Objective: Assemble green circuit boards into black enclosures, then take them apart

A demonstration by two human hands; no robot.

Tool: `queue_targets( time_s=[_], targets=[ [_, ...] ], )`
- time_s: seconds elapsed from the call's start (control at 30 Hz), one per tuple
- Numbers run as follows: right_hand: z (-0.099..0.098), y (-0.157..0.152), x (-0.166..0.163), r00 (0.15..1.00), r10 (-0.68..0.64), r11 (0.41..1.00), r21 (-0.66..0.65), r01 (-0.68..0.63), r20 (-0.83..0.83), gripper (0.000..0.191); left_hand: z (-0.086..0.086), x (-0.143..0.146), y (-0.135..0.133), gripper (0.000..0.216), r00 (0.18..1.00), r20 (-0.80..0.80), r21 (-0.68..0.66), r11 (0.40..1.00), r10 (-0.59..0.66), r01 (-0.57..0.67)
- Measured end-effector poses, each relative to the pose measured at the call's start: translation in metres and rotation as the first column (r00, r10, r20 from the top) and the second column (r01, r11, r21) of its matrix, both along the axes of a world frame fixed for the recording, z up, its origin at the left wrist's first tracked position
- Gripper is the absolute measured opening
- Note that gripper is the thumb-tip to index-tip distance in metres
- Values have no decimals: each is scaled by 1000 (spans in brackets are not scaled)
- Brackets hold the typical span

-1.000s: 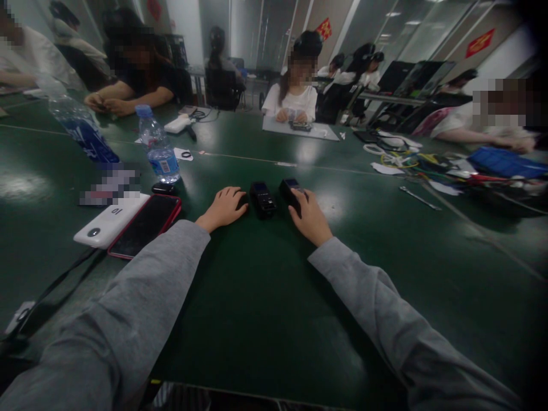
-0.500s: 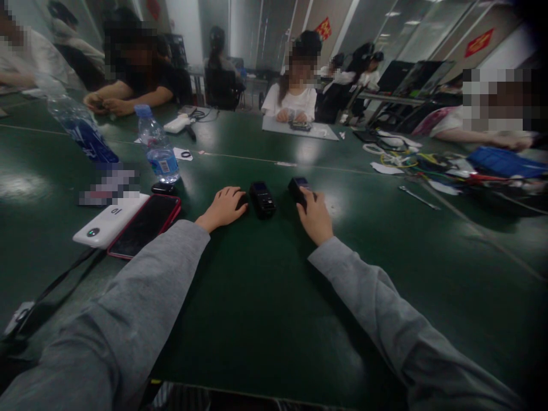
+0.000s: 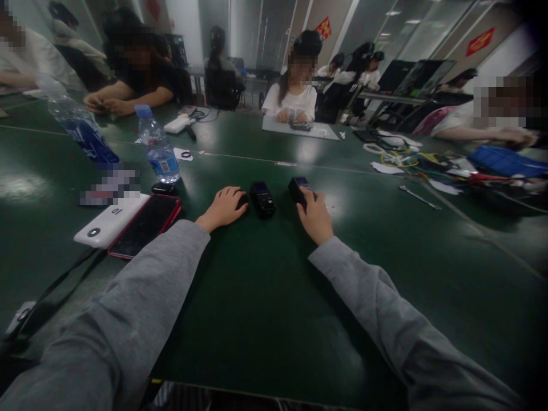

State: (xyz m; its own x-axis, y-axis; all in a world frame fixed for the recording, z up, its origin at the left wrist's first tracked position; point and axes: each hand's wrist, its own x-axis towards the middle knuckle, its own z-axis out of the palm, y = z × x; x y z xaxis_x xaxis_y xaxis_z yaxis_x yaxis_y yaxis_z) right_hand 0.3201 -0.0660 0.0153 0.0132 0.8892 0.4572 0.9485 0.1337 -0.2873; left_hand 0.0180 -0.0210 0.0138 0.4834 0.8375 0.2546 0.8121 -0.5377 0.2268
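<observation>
On the dark green table, my left hand [image 3: 225, 204] lies palm down, its fingers curved around a small black object [image 3: 242, 200] that is mostly hidden under it. Just right of that hand, a black handheld device [image 3: 262, 198] with a small screen and buttons lies untouched. My right hand [image 3: 314, 216] is closed around a second, similar black device [image 3: 296, 186], which rests on the tabletop. The fingers cover its lower part, and its screen end shows beyond them.
Left of my forearm lie a red-edged phone [image 3: 145, 226], a white power bank [image 3: 112, 220] with a strap and a black case [image 3: 163, 189]. Two bottles stand behind, one a water bottle [image 3: 159, 148]. To the right are a wrench [image 3: 419, 197] and tangled cables [image 3: 411, 161]. People sit around the table.
Both hands and the devices stay in place. The green light on the power bank no longer shows. The person at far right has shifted slightly.
</observation>
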Motion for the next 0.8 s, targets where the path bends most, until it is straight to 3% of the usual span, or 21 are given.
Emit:
queue_targets(
  time_s=[0.53, 0.8],
  targets=[
    [-4, 2, 4, 998, 42, 999, 22, -41, -55, 53, -1, 0, 1, 53, 1000, -6, 10, 1000, -3, 4],
    [20, -14, -16, 993, 30, 942, 335, 11, -118, 54, 1, 0, 0, 53, 1000, -15, 5, 1000, -5, 5]
  ],
)
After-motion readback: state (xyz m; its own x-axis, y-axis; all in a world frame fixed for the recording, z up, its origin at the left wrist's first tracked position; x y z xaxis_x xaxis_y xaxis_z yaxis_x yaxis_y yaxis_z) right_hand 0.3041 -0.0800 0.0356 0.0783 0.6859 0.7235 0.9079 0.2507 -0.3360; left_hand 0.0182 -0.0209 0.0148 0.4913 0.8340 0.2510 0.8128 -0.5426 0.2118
